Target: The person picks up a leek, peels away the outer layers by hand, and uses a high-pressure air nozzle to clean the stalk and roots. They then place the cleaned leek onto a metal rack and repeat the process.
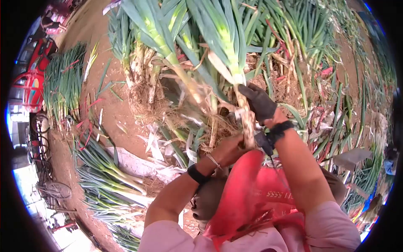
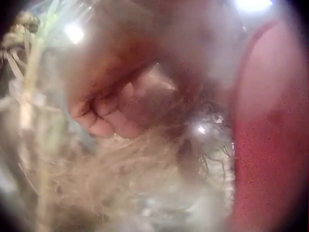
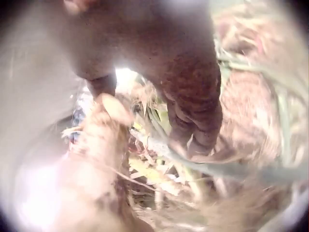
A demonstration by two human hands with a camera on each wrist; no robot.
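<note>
In the head view a thick green onion (image 1: 248, 128) stands nearly upright before the body, its white stalk partly covered in brown, dry skin. My left hand (image 1: 228, 151), bare, holds its lower end low beside the red apron; curled fingers (image 2: 108, 118) show blurred above pale roots in the left wrist view. The right hand (image 1: 261, 102), in a dark glove, grips the stalk higher up, below the green leaves. In the right wrist view its thumb is at the stalk (image 3: 94, 169), while the other fingers (image 3: 195, 108) bend downward beside it.
Bundles of green onions (image 1: 289, 50) with tangled roots stand ahead; another bundle (image 1: 63, 84) stands at left. More onions (image 1: 107, 176) lie on the dirt ground (image 1: 111, 107) near a white sheet (image 1: 134, 161). A red apron (image 1: 247, 193) hangs in front of the body. A bicycle (image 1: 56, 189) stands far left.
</note>
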